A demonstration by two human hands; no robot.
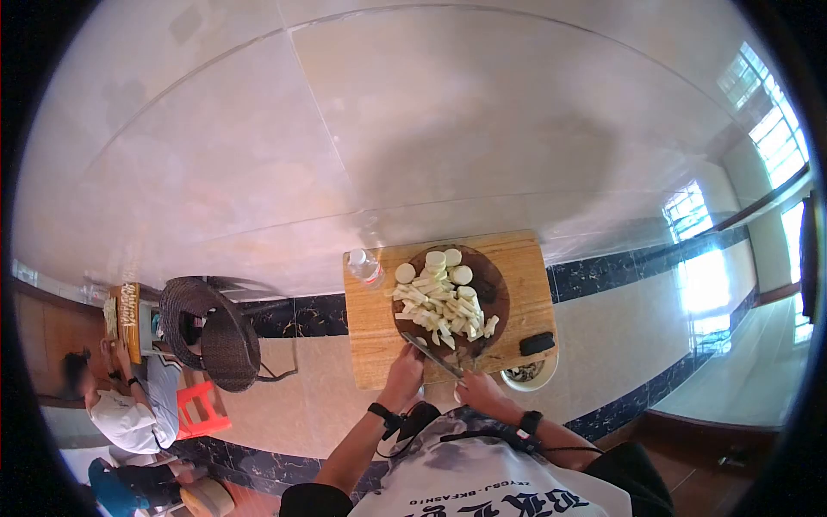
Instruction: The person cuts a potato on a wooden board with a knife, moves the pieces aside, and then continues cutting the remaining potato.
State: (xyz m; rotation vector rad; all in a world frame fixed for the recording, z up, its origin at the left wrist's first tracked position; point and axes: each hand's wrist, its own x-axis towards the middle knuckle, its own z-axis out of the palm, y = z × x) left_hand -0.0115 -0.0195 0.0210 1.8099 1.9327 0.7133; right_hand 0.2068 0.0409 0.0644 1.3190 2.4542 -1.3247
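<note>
A round dark cutting board (500, 289) lies on the wooden table (366, 327). Pale cut sticks (444, 302) are heaped on it, with several round white pieces (461, 275) at the heap's far side. At the board's near edge, a knife (433, 355) slants between my hands. My right hand (482, 392) is closed round the handle end of the knife. My left hand (405, 372) is at the other end of the blade, its fingers bent and close to the metal; whether they grip it is too small to tell.
A clear bottle (365, 268) stands at the table's back left, a black object (537, 344) at its right edge. Below that edge is a white bowl (544, 372). Further left are a wicker chair (231, 345), a red stool (200, 409) and two other people.
</note>
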